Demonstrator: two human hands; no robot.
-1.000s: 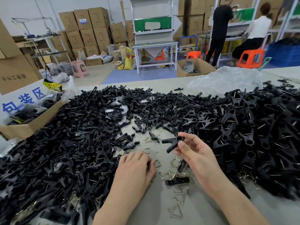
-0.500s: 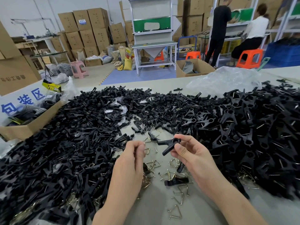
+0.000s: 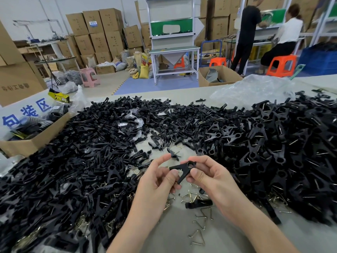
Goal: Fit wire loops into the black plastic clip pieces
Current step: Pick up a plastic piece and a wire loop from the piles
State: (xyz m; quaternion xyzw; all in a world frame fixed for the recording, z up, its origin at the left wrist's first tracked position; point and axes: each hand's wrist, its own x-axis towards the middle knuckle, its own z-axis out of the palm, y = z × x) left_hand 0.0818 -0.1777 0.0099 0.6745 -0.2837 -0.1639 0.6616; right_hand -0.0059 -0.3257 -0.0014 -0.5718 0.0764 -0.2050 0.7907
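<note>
Where the table (image 3: pixel 171 232) meets the left edge of the view, an open cardboard box (image 3: pixel 29 145) stands with its corner touching the left heap of clip pieces (image 3: pixel 73 170). This heap of black plastic parts covers the left half of the table, and brass-coloured wire shows among its near pieces.

The left hand (image 3: pixel 158 181) is raised above the bare strip of table between the heaps. Its thumb and curled fingers pinch a wire loop (image 3: pixel 178 181) at the free ends of the held part's arms. Only a short length of the wire shows at the fingertips.

The clip piece (image 3: pixel 184 168) spans the gap between both hands. Its ring end points right and its two arms spread toward the left hand.

The right hand (image 3: pixel 213 178) grips the ring end of the clip piece between thumb and curled fingers.

Below the hands, loose wire loops (image 3: pixel 197 236) lie scattered on the bare table. A single black part (image 3: pixel 198 204) lies flat among them.

The right heap of clip pieces (image 3: pixel 277 147) covers the right half of the table. Many of its parts show a wire between their arms.

A crumpled clear plastic bag (image 3: pixel 255 90) lies at the far edge of this heap. Beyond the table, two people (image 3: pixel 284 31) are at a workbench at upper right.
</note>
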